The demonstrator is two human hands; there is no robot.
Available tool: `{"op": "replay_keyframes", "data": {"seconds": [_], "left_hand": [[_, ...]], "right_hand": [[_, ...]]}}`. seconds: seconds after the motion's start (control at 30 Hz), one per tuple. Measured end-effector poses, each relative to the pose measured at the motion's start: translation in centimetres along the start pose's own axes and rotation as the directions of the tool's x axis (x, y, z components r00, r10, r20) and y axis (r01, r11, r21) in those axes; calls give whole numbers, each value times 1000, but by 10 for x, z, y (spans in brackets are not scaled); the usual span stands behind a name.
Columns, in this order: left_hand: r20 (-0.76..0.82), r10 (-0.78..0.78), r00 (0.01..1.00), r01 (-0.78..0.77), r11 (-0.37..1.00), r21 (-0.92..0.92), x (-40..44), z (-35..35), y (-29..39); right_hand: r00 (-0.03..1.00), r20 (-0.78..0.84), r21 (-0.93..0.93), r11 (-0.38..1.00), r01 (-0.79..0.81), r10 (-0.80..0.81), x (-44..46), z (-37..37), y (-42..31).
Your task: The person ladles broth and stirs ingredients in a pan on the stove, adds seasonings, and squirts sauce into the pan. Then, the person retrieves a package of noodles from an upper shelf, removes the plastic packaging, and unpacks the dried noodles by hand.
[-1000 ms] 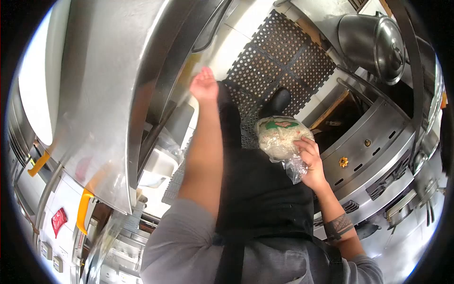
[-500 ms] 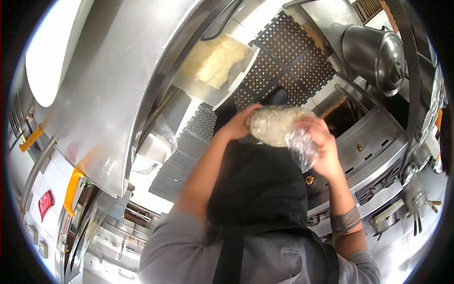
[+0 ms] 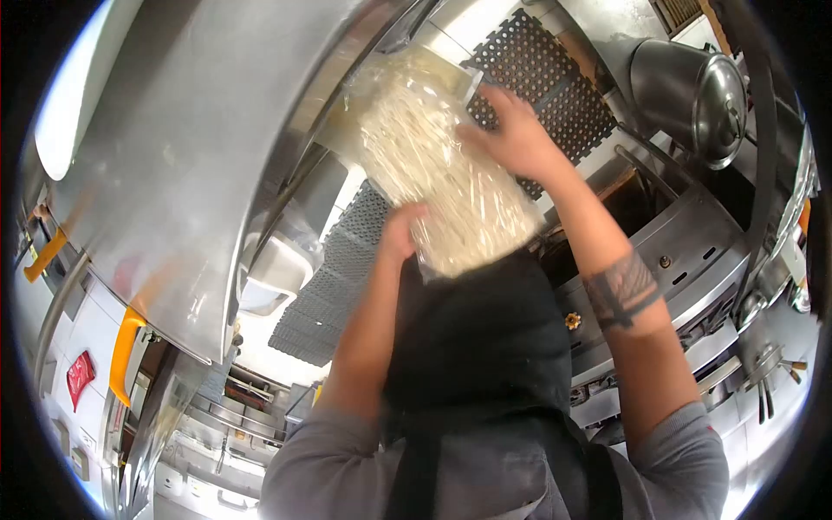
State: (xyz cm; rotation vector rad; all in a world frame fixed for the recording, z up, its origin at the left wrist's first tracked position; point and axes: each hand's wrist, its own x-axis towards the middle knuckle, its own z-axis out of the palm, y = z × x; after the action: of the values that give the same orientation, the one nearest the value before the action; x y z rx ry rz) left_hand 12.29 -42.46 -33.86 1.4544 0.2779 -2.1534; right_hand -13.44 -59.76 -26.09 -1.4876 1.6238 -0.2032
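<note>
In front of me is a flat clear plastic bag of pale noodle-like strips, tilted with its lower end near my black apron. My left hand is closed on its lower left edge, thumb over the plastic and fingers hidden beneath. At the upper right side, my right hand has its fingers apart, with the thumb over the bag; whether it touches is unclear. Behind the bag's upper end, a tub is partly covered; little of its contents shows.
A steel counter runs along the left. On the right are a lidded steel pot and a stove. Perforated black mats cover part of the floor. A white container sits below the counter edge.
The bundled bag now lies spread out flat and long. My right hand has moved up and away from the crumpled plastic end; my left hand has shifted lower and slightly left.
</note>
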Motion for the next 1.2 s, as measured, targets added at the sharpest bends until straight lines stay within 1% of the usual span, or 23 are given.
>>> {"op": "replay_keyframes", "data": {"seconds": [0.03,0.1,0.13,0.17,0.23,0.3,0.33,0.37,0.4,0.47,0.5,0.53,0.57,0.63,0.7,0.77,0.83,0.9,1.03,1.07,1.1,1.17,1.2], "left_hand": [[-45,13,999,-15,999,-44,11,-3,14],[-89,27,996,-36,995,-95,37,-6,42],[-101,28,994,-39,993,-107,47,-6,55],[-115,23,993,-37,992,-118,53,-6,63],[-110,100,989,-107,992,-61,61,4,81],[-101,188,977,-189,982,4,72,7,103],[-77,204,976,-207,978,-35,78,3,115],[-53,218,975,-222,972,-76,82,2,122],[-51,214,976,-217,974,-65,82,7,129],[-31,203,979,-205,970,-129,76,18,134],[-32,189,981,-192,974,-122,75,18,128],[-61,180,982,-187,971,-145,74,20,121],[-91,170,981,-183,968,-169,74,22,115],[-74,265,961,-271,958,-95,77,26,101],[-114,214,970,-238,926,-293,78,28,99],[-140,185,973,-226,894,-387,69,33,109],[-163,156,974,-217,847,-485,59,36,113],[-17,219,976,-204,876,-438,49,35,110],[-183,158,970,-199,951,-234,45,43,75],[-66,114,991,-125,974,-187,41,40,65],[-67,116,991,-127,974,-187,27,47,56],[-17,192,981,-193,973,-126,-2,63,44],[31,186,982,-184,982,-42,-8,57,42]], "right_hand": [[1000,-18,-115,993,-22,20,-26,7,12],[947,113,19,952,-305,301,-74,25,37],[849,263,229,825,-516,458,-84,24,23],[709,439,382,600,-703,552,-89,27,8],[777,395,720,361,-593,490,-83,71,4],[883,159,783,488,-386,442,-56,136,18],[885,78,821,474,-318,459,-38,153,10],[896,-52,778,580,-240,441,-20,179,14],[851,-194,629,727,-273,488,0,185,2],[893,-377,244,957,-158,244,32,180,-19],[978,-135,8,987,-163,162,52,175,-22],[985,-129,-66,990,-121,111,69,180,-20],[983,-133,-60,989,-134,125,72,179,-25],[987,21,-82,984,-160,162,79,171,-35],[990,100,-94,992,-87,96,55,157,-39],[992,-90,148,986,-73,87,8,134,-44],[983,46,455,872,-179,178,-36,123,-21],[865,358,650,571,-501,351,-71,98,-16],[891,217,820,421,-388,398,-80,108,-7],[943,28,707,661,-253,332,-70,116,-4],[967,-139,523,845,-112,214,-61,121,-4],[966,-57,567,805,-178,253,-55,116,-10],[942,94,781,563,-270,321,-58,111,-13]]}}
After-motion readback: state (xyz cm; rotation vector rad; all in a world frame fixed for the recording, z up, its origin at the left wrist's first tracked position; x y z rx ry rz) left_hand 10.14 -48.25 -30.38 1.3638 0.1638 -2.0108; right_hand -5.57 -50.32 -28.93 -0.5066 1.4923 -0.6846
